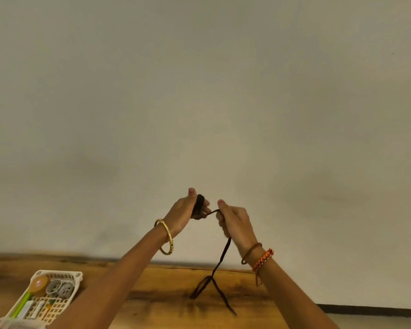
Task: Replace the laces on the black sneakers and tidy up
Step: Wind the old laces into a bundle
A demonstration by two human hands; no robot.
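Observation:
Both hands are raised in front of a pale wall. My left hand (188,210) holds a small bundle of wound dark lace (198,205) between thumb and fingers. A strand runs from the bundle to my right hand (235,222), which grips it in curled fingers. Below my right hand the lace hangs down, and its loose end lies on the wooden table (171,302). No sneakers are in view.
A cream plastic basket (64,302) stands at the table's left front, holding tape rolls, a green pen and small packets. The table's far edge meets the wall; a dark strip of skirting shows at the right.

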